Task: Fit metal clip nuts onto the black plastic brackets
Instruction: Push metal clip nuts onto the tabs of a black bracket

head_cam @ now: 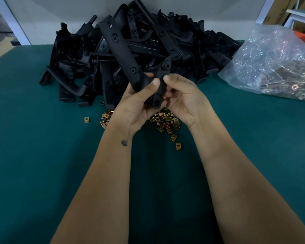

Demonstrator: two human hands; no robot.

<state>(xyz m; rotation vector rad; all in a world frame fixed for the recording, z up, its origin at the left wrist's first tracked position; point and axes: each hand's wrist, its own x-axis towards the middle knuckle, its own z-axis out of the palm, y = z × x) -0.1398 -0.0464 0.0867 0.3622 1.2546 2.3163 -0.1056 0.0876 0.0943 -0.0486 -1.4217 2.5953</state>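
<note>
Both hands, left hand and right hand, grip curled round black bracket; likely light, stiff; hold by narrow end.

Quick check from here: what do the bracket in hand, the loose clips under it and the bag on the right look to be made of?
Held bracket: seemingly moulded black plastic, matte, with recessed round holes. Clip nuts: metal by their look, with a yellowish, partly coppery sheen that suggests plating. Bag: thin clear plastic film, crinkled and glinting. Both hands grip the bracket.
</note>
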